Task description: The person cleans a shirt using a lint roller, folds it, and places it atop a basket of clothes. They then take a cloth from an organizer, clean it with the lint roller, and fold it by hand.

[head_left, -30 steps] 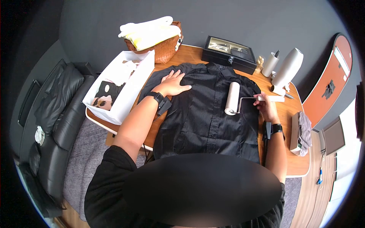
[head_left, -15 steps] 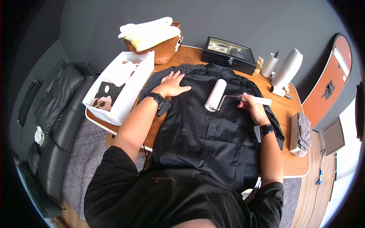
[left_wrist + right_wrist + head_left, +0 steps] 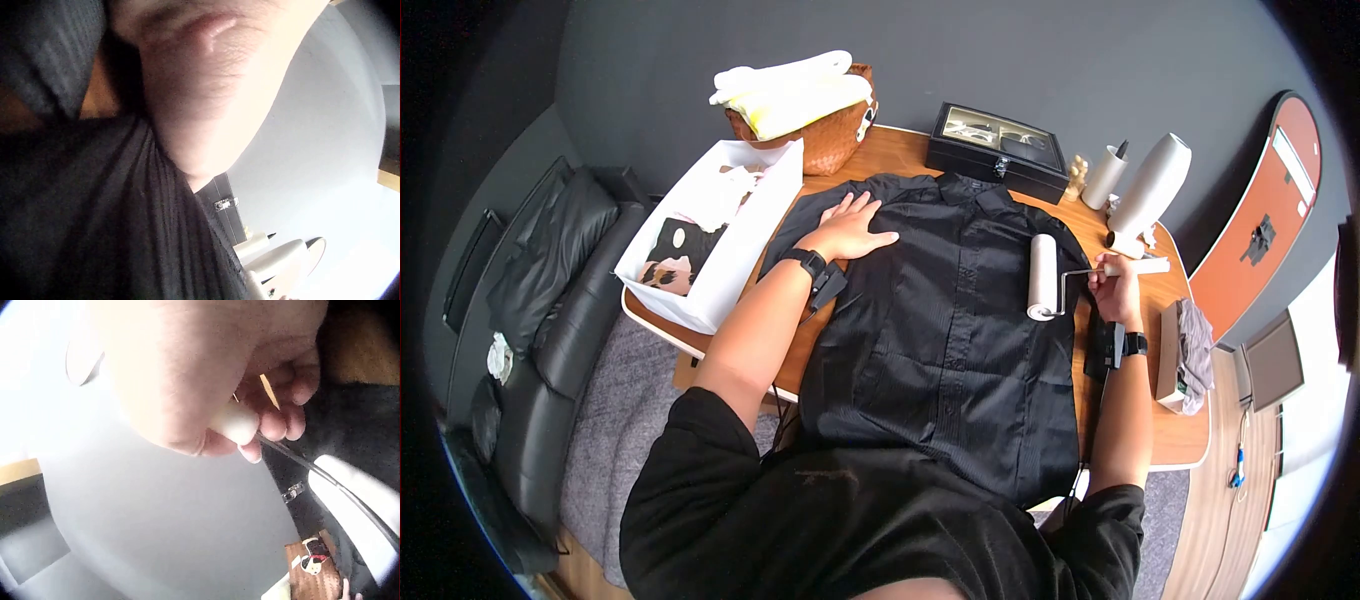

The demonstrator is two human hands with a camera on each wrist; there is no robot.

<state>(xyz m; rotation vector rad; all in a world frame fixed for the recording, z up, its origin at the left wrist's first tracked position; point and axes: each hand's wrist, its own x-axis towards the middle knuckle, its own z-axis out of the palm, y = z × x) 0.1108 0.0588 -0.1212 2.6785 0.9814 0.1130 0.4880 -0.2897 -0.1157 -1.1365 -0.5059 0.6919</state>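
Observation:
A black button-up shirt (image 3: 940,320) lies spread on the wooden table, collar toward the back. My left hand (image 3: 847,228) rests on its upper left part with straight, spread fingers; in the left wrist view the cloth (image 3: 112,219) bunches in folds beside the hand (image 3: 206,94). With my right hand (image 3: 1116,290) I grip the white handle (image 3: 1140,266) of a lint roller (image 3: 1043,277). Its white cylinder is over the shirt's right side. The right wrist view shows my fingers curled round the handle's end (image 3: 234,422), with the metal rod (image 3: 300,459) leading to the roller.
A white box (image 3: 750,235) of folded items stands at the left. Behind are a woven brown bag (image 3: 830,145) topped with white towels (image 3: 795,95) and a black glasses case (image 3: 1000,150). To the right are a silvery-white upright appliance (image 3: 1150,190), a mirror (image 3: 1268,210) and a tissue box (image 3: 1168,360).
My right hand swept the lint roller left across the shirt, then back right to the shirt's right side. My left hand has stayed in place on the cloth.

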